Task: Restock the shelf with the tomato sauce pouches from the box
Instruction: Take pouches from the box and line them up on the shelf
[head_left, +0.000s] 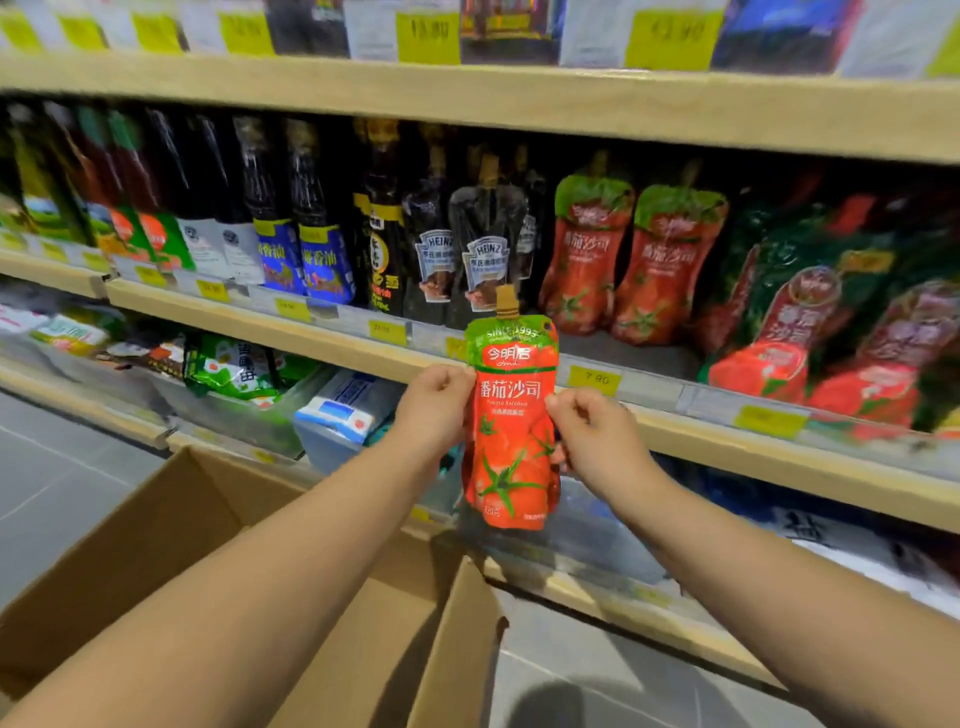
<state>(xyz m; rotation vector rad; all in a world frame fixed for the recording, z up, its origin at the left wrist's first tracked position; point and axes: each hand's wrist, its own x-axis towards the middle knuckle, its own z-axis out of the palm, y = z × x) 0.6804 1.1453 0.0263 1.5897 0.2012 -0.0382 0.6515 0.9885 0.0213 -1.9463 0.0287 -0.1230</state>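
Observation:
I hold a red tomato sauce pouch (511, 421) with a green top and a gold spout upright in front of the shelf edge (675, 415). My left hand (434, 408) grips its left side and my right hand (597, 436) pinches its right side. Two matching pouches (628, 260) stand on the shelf just beyond, with a bare stretch of shelf in front of them. The open cardboard box (171, 540) sits below my forearms; its inside is mostly hidden.
Dark Heinz pouches (485, 249) and sauce bottles (311, 218) fill the shelf to the left. Larger red and green sauce packs (831, 322) stand to the right. Yellow price tags line the shelf edges. A lower shelf holds packets; grey floor lies at left.

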